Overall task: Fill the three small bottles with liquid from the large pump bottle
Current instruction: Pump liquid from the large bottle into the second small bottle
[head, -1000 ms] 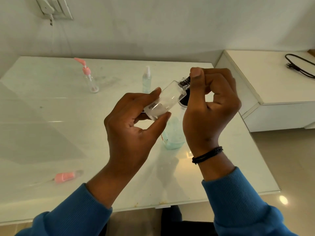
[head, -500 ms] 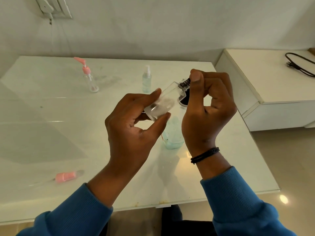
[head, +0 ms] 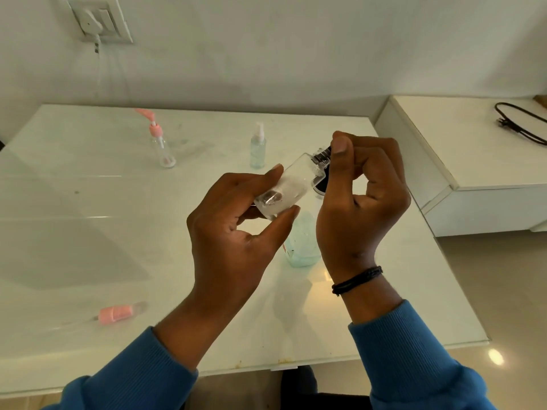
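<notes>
A home room is indicated: a white glossy tabletop (head: 88,232) set against a plain painted wall, a wall socket plate (head: 99,20) with a plug in it, a low white cabinet (head: 473,161) carrying a black cable (head: 521,122), and a tiled floor (head: 503,291).

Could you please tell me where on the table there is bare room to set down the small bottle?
Bare: left half, between the pink pump bottle and the loose pink pump. Crowded: under both hands, where the large bottle stands, behind it the spray bottle.
</notes>
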Motion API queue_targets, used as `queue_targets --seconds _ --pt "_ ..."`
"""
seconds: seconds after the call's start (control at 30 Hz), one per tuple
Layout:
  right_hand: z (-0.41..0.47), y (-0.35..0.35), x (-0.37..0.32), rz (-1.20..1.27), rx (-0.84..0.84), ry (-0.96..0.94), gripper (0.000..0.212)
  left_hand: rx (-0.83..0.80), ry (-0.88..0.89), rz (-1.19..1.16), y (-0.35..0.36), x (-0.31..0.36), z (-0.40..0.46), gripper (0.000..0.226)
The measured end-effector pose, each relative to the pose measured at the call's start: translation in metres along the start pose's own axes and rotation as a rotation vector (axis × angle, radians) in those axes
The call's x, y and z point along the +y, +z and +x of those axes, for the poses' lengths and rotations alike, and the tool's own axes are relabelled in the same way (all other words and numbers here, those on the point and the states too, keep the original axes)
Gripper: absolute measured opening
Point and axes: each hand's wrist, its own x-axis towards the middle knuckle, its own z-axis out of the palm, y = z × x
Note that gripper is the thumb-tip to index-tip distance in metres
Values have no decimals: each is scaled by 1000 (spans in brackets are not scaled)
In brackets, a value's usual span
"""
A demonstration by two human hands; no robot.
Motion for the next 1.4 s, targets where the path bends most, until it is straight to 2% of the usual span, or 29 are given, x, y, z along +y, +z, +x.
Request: queue_targets --seconds 1.23,1.4 --pt "9 0 -5 -13 -16 -32 25 1 8 -14 0 1 0 45" --pt "2 2 0 28 -10 15 23 -2 -6 2 0 0 0 46"
